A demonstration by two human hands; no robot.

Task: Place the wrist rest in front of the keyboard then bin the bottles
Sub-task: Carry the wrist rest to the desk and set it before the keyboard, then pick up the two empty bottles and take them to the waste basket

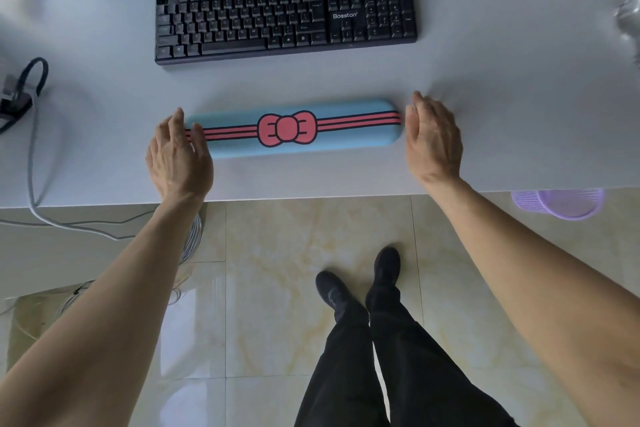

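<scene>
We flank the wrist rest with open left hand and right hand; uneven pushing could skew it against the keyboard.

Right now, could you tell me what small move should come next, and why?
Probably slide the blue wrist rest with the red bow toward the black keyboard: bare white desk separates them, and the left hand and right hand flank its ends.

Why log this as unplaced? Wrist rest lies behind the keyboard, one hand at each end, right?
Not behind. The head view shows the wrist rest on the near side of the keyboard, with bare desk between them. The left hand and right hand are at its ends, as you said.
</scene>
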